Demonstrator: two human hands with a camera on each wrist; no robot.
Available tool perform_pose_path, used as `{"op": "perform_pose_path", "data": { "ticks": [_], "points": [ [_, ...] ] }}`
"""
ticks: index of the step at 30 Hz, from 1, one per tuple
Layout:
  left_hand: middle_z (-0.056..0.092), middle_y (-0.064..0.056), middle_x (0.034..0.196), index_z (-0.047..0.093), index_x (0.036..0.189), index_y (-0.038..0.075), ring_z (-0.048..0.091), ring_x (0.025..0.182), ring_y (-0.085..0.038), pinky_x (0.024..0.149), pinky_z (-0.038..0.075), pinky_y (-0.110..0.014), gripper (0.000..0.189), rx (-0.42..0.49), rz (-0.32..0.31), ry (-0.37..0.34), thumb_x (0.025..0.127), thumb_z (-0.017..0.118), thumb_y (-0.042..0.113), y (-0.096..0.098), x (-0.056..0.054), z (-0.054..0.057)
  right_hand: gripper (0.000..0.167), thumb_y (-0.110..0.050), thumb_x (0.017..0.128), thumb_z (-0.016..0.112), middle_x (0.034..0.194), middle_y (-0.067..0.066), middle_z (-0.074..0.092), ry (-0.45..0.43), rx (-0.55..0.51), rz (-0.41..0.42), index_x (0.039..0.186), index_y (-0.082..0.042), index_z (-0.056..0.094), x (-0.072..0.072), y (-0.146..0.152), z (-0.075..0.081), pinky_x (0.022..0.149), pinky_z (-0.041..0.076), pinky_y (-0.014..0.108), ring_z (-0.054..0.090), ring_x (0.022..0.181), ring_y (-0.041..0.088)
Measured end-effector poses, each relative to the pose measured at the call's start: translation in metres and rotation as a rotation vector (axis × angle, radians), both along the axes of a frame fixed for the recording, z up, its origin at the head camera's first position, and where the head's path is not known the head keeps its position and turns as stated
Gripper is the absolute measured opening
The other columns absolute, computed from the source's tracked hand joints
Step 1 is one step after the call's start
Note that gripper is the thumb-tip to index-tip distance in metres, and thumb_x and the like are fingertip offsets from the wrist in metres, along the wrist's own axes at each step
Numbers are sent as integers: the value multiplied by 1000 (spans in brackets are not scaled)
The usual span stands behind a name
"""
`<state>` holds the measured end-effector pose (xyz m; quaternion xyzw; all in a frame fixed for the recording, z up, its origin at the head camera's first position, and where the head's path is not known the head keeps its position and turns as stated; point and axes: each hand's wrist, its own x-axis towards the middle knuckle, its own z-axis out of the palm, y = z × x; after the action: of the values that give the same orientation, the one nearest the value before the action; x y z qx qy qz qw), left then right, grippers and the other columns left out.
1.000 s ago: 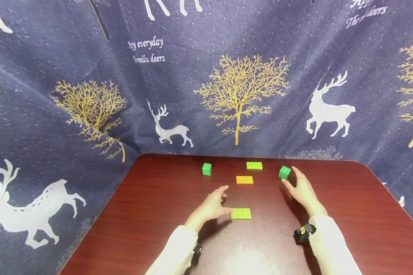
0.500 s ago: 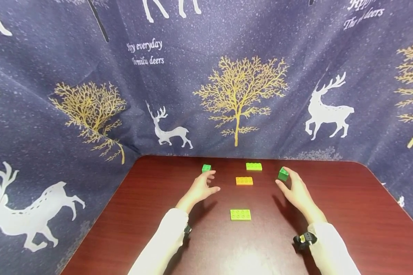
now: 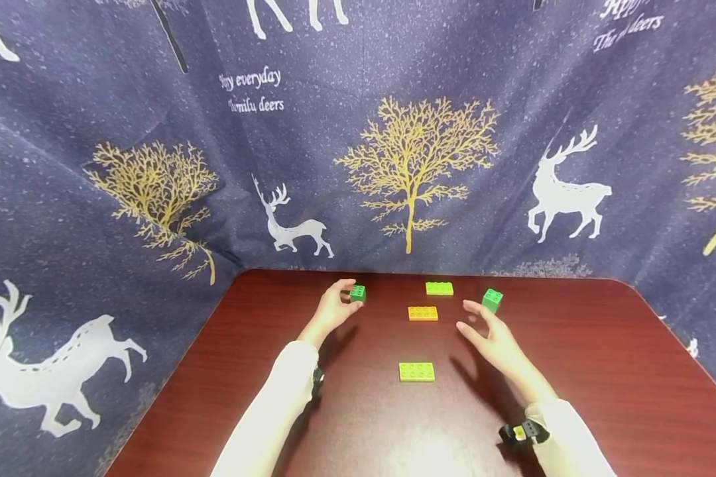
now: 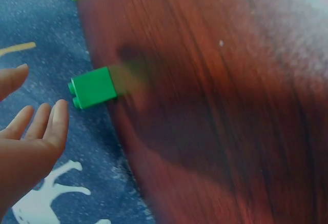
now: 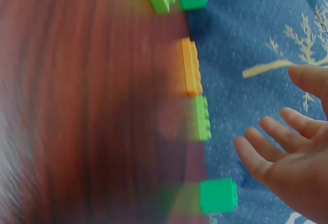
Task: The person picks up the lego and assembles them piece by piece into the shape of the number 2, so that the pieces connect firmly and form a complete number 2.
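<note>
In the head view my left hand [image 3: 334, 309] reaches to the left green building block [image 3: 357, 294], its thumb and fingers parted at the block's near and left sides. The left wrist view has a gap between the fingertips and that green block [image 4: 93, 88]. My right hand [image 3: 490, 339] hovers with spread fingers left of and in front of the right green block [image 3: 492, 300], holding nothing. In the right wrist view its fingers [image 5: 253, 152] stand apart from this block [image 5: 218, 196]. An orange block [image 3: 423, 313] lies between the hands.
A lime green block [image 3: 439, 288] lies behind the orange one, and another lime block [image 3: 416, 371] lies nearer on the brown wooden table [image 3: 244, 371]. A dark blue cloth [image 3: 298, 165] printed with deer and trees hangs along the table's back edge.
My left hand has moved from beside the near lime block, back and left to the left green block. My right hand has drawn leftward from the right green block, which stays on the table.
</note>
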<state>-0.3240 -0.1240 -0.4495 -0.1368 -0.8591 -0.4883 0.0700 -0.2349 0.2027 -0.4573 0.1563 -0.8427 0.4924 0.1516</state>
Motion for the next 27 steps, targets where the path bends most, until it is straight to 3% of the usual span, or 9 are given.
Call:
{"op": "perform_pose_path", "data": {
  "ticks": [7, 12, 16, 21, 27],
  "points": [
    [58, -29, 123, 53, 129, -4, 61, 98, -39, 83, 53, -44, 53, 10, 30, -32, 79, 72, -4, -4, -14, -5, 46, -9, 93, 62, 131, 29, 53, -165, -116, 114, 135, 4, 47, 12, -10, -2, 83, 52, 27, 58, 110, 42],
    [56, -30, 125, 51, 130, -6, 60, 99, -42, 84, 52, -46, 54, 28, 36, -52, 79, 70, -6, -6, -23, -8, 51, -12, 94, 61, 135, 33, 46, -288, -205, 213, 138, 5, 42, 17, -16, -7, 80, 56, 38, 60, 108, 40],
    [54, -30, 127, 49, 130, -8, 60, 99, -43, 85, 52, -46, 55, 19, 37, -70, 79, 69, -6, -5, -27, -12, 55, -9, 94, 60, 135, 38, 41, -350, -254, 299, 139, 11, 36, 21, -19, -13, 79, 55, 48, 58, 106, 47],
    [54, -29, 129, 49, 131, -7, 59, 97, -41, 84, 51, -44, 56, 20, 42, -98, 79, 69, -6, -2, -30, -16, 57, -7, 94, 58, 135, 41, 40, -401, -278, 394, 140, 14, 31, 25, -20, -18, 81, 55, 48, 53, 112, 51],
    [54, -24, 131, 51, 133, -4, 60, 97, -36, 83, 51, -41, 54, -37, 36, -122, 81, 68, -6, 0, -33, -19, 60, -12, 92, 61, 137, 36, 42, -469, -257, 419, 141, 10, 33, 28, -21, -21, 83, 54, 44, 51, 117, 46]
  ]
}}
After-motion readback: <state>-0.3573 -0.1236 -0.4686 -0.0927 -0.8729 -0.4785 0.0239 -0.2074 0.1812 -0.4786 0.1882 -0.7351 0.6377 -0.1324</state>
